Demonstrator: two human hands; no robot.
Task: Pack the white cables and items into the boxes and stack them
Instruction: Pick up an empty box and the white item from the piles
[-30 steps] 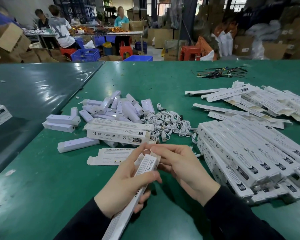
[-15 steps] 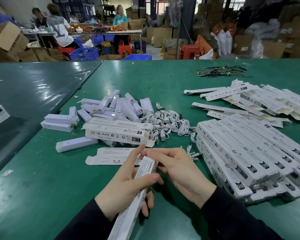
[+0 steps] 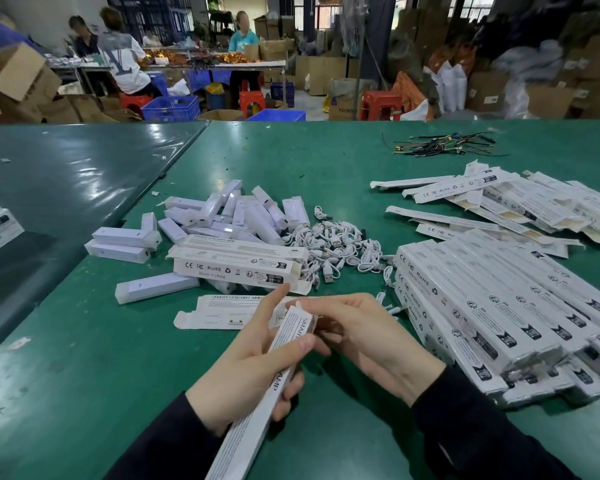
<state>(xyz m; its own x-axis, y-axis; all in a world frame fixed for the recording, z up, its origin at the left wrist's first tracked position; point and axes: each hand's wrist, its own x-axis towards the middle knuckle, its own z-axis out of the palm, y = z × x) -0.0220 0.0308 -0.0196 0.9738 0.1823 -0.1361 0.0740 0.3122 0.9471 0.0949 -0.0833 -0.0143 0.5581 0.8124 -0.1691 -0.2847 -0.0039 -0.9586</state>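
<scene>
Left hand (image 3: 253, 362) wraps the long white box (image 3: 274, 375), thumb across its top, index finger straight. Right hand (image 3: 364, 337) curls fingers at the box's far end flap; pinch or not, cannot tell. One flat carton (image 3: 215, 315) just beyond, cable pile (image 3: 340, 247) mid-table, packed stack (image 3: 499, 306) right.

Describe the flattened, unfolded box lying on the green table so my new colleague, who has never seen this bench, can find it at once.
Start at the green table and find the pile of white cables near its middle. Nearer the person stands an assembled box printed CE FC RoHS. The flattened box lies just in front of it, behind the left hand; unlike its neighbours, it lies as an unfolded sheet, end flaps spread.
</scene>
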